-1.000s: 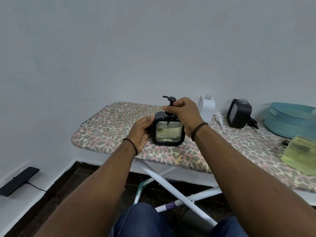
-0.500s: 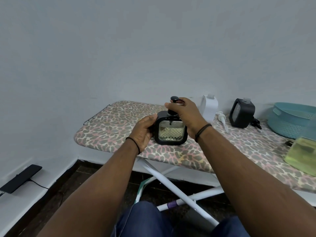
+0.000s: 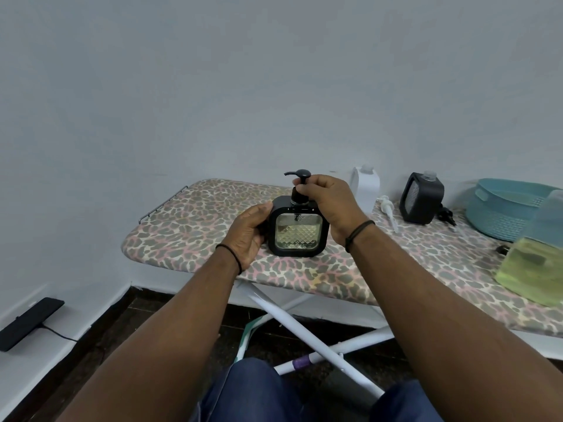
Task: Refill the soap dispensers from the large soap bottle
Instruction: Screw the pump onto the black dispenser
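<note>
A square black soap dispenser (image 3: 298,232) with a clear patterned window stands on the leopard-print ironing board (image 3: 195,226). My left hand (image 3: 249,233) grips its left side. My right hand (image 3: 330,199) pinches the collar of its black pump head (image 3: 300,178), whose spout points left. Behind them stand a white dispenser (image 3: 365,187) and a second black dispenser (image 3: 422,197), both without pumps. A white pump (image 3: 388,211) lies between those two. The large soap bottle (image 3: 539,254), holding yellow-green liquid, sits at the right edge.
A teal plastic basket (image 3: 505,208) sits at the back right of the board. A small black pump part (image 3: 446,214) lies beside the second black dispenser. A black device with a cable (image 3: 30,322) lies on the floor ledge at left. White board legs (image 3: 304,327) cross below.
My right hand has turned the pump head on the dispenser: its spout swung round and now points left. The left hand keeps its hold on the body.
</note>
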